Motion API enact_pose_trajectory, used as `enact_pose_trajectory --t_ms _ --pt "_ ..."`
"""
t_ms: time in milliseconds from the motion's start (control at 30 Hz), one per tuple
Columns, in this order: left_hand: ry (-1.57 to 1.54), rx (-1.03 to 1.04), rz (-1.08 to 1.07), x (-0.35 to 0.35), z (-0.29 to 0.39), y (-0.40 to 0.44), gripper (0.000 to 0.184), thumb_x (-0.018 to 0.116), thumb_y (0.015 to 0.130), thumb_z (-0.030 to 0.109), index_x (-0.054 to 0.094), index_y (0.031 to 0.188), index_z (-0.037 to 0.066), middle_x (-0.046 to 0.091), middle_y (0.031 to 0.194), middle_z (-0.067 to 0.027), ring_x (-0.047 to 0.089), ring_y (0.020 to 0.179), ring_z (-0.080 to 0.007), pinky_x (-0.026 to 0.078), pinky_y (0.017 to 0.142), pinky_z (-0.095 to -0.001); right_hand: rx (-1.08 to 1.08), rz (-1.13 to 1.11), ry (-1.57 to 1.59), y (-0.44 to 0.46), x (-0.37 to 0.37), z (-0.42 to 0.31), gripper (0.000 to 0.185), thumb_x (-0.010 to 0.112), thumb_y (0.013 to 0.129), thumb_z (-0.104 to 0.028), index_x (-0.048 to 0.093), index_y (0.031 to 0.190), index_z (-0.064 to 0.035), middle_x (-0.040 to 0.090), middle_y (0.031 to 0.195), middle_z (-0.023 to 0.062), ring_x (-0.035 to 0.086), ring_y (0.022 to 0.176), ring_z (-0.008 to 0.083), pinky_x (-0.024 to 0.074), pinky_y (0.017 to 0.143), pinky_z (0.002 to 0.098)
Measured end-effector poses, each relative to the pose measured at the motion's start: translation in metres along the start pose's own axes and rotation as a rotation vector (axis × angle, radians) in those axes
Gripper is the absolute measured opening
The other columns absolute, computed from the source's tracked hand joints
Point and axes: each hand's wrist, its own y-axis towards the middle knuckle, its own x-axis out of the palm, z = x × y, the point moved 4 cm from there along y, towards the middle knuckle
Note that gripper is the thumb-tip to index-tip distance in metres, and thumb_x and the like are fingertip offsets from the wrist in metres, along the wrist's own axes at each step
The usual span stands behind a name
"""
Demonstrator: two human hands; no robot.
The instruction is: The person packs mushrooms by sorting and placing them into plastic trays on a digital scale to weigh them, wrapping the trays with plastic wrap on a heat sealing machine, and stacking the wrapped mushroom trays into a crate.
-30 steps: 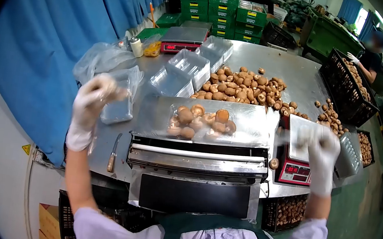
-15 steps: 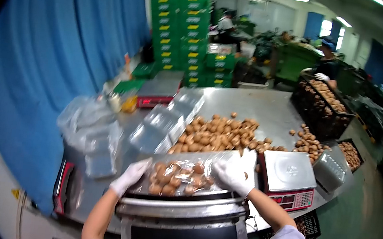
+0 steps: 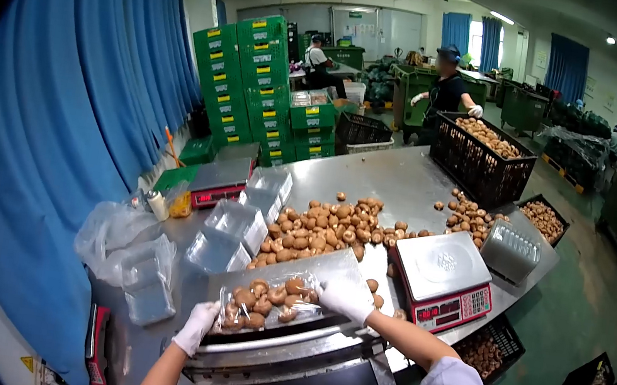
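Observation:
A clear film-covered tray of mushrooms (image 3: 262,305) lies at the front of the table, on a wrapping machine (image 3: 296,347) with a metal front bar. At the tray's left end, my gloved left hand (image 3: 195,329) is closed on its edge and film. My gloved right hand (image 3: 347,299) grips the film at the right end, its fingers curled. The film looks shiny and stretched over the brown caps. Just beyond the machine spreads a loose pile of mushrooms (image 3: 319,229).
Empty clear trays (image 3: 219,251) stand left of the pile, near a plastic bag (image 3: 112,233). A scale (image 3: 442,269) sits on the right, and another scale (image 3: 220,181) at the back left. A person (image 3: 447,90) stands behind a black crate (image 3: 476,164) of mushrooms.
My view has tilted up and turned somewhat right. My right hand has drawn in toward the tray, its fingers now more curled; the left hand stays at the tray's left end.

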Motion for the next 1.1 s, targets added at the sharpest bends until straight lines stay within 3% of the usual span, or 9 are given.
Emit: enact_pose_trajectory --t_ms 200,533,633,733,867,900,933,967,1100 --pt "-0.099 0.372 0.345 0.018 0.055 -0.136 0.027 0.048 0.093 0.017 0.056 0.074 -0.001 0.052 0.06 -0.0028 0.045 0.057 -0.0116 0.039 0.053 -0.0306 -0.22 0.222 0.361 -0.113 -0.037 -0.016 0.022 0.05 0.092 -0.023 0.057 0.1 -0.0034 0.062 0.076 0.0211 0.062 0.072 0.039 0.0475 0.061 0.0439" --pt "0.239 -0.101 0.029 0.077 -0.046 -0.254 0.036 0.044 0.093 0.033 0.056 0.078 0.003 0.057 0.079 -0.0247 0.055 0.079 -0.0438 0.045 0.065 -0.0477 0.051 -0.396 0.153 -0.225 0.042 0.044 0.025 0.048 0.093 -0.019 0.055 0.078 0.0003 0.056 0.063 0.021 0.061 0.062 0.0379 0.0481 0.057 0.0403" --pt "0.092 -0.173 0.143 0.065 -0.022 -0.258 0.026 0.056 0.09 0.028 0.063 0.088 0.003 0.064 0.069 -0.0124 0.063 0.066 -0.0168 0.048 0.061 -0.0323 0.041 -0.413 0.094 -0.207 -0.001 0.017 0.024 0.053 0.091 -0.023 0.059 0.091 0.0005 0.061 0.08 0.0236 0.061 0.073 0.0389 0.0491 0.065 0.0391" --pt "0.131 -0.255 0.31 0.046 -0.01 -0.276 0.025 0.057 0.089 0.028 0.063 0.086 0.004 0.064 0.07 -0.0142 0.064 0.061 -0.0241 0.048 0.057 -0.0356 0.074 -0.09 0.281 -0.207 -0.043 0.008 0.029 0.052 0.092 -0.025 0.061 0.097 0.002 0.063 0.077 0.0211 0.063 0.069 0.0265 0.0486 0.065 0.0356" --pt "0.281 0.007 -0.001 0.081 -0.041 -0.314 0.026 0.055 0.089 0.028 0.063 0.087 0.004 0.062 0.078 -0.0207 0.063 0.076 -0.0358 0.05 0.063 -0.0395 0.384 -0.601 0.077 -0.247 -0.009 0.052 0.034 0.051 0.093 -0.028 0.063 0.09 0.004 0.062 0.068 0.0187 0.063 0.07 0.0176 0.0493 0.063 0.0342" --pt "0.255 -0.249 -0.111 0.096 -0.038 -0.315 0.018 0.058 0.087 0.022 0.065 0.089 0.005 0.067 0.079 -0.0156 0.067 0.075 -0.0287 0.051 0.065 -0.0346 0.258 -0.568 0.216 -0.254 0.006 0.06 0.035 0.051 0.093 -0.03 0.063 0.092 0.0039 0.063 0.073 0.0173 0.063 0.071 0.0178 0.0495 0.063 0.0348" --pt "-0.359 -0.387 -0.118 0.12 -0.042 -0.318 0.014 0.062 0.084 0.013 0.066 0.094 0.003 0.068 0.085 -0.0068 0.066 0.075 -0.0163 0.051 0.066 -0.0288 0.137 -0.539 0.355 -0.266 0.033 0.079 0.037 0.052 0.093 -0.031 0.063 0.094 0.0038 0.065 0.079 0.016 0.063 0.072 0.0179 0.0496 0.062 0.0355" --pt "-0.648 0.026 -0.175 0.132 -0.04 -0.309 0.016 0.065 0.082 0.007 0.064 0.097 0.001 0.066 0.092 -0.0009 0.061 0.08 -0.0078 0.05 0.065 -0.0241 0.091 -0.53 0.453 -0.267 0.048 0.078 0.036 0.052 0.092 -0.031 0.062 0.094 0.0031 0.065 0.08 0.0157 0.062 0.073 0.0179 0.0493 0.064 0.0352" --pt "-0.92 -0.179 -0.41 0.195 -0.029 -0.298 0.022 0.063 0.085 0.013 0.06 0.102 0.0 0.064 0.096 -0.0048 0.062 0.084 -0.0107 0.051 0.07 -0.0245 0.069 -0.582 0.622 -0.239 0.059 0.046 0.032 0.053 0.091 -0.03 0.06 0.093 0.0007 0.063 0.084 0.0143 0.06 0.076 0.018 0.0479 0.069 0.0339"
